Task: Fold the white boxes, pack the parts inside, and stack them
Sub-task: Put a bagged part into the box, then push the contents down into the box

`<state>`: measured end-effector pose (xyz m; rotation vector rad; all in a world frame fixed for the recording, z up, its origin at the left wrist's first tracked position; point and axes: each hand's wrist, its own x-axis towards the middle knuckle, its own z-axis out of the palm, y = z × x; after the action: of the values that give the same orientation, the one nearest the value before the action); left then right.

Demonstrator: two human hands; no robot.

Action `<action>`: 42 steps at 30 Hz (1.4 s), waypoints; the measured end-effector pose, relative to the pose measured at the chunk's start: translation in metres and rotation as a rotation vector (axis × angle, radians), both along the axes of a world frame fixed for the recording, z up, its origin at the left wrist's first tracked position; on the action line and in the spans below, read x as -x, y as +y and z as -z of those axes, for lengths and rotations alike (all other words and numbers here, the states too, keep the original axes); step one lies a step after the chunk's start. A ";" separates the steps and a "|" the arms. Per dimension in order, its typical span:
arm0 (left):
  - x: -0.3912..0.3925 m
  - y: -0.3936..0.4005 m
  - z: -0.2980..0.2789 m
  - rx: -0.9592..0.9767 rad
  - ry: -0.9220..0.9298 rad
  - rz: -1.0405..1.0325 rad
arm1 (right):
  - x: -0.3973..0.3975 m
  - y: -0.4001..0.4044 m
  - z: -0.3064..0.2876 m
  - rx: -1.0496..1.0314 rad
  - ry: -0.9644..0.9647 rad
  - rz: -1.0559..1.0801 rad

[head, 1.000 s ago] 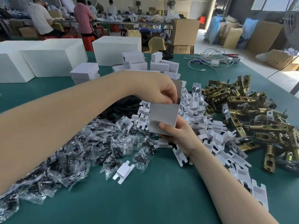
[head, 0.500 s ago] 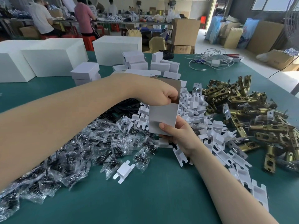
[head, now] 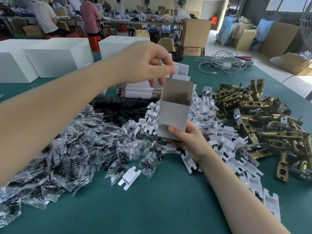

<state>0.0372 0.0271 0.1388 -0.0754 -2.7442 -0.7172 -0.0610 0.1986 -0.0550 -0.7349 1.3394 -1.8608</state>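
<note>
green table [head: 152, 208] carried everything, strewn from edge to edge. big white blocks [head: 55, 61] stood at the far left of it. brass latch parts [head: 263, 125] lay heaped on the right, bagged screws [head: 72, 149] on the left, white plastic inserts [head: 216, 132] in a drift between them. behind these sat a stack of flat box blanks [head: 138, 90] and a few folded small boxes [head: 182, 71], blurred, how many closed we could not tell.

our hands were apart. our right hand [head: 187, 141] gripped one white box [head: 173, 115] at its lower corner, thumb across the front face, holding it upright above the inserts. the box was squared up, its mouth open and the top flap standing; nothing showed inside as far as we could see. our left hand [head: 148, 65] hung above and just left of the mouth, fingers loosely curled and motion-blurred, clear of the box, holding nothing we could make out.

we judged the work early for this box: body formed, parts not yet packed, flap not yet tucked, stacking still ahead. with heaps of parts and blanks left, most of the job remained.
</note>
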 end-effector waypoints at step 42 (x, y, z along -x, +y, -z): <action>-0.008 0.001 0.014 -0.191 0.158 -0.073 | -0.002 0.000 -0.003 -0.005 -0.017 0.010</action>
<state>0.0448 0.0283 0.1248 0.0100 -2.5037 -0.9074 -0.0586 0.1985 -0.0523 -0.7089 1.3388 -1.8665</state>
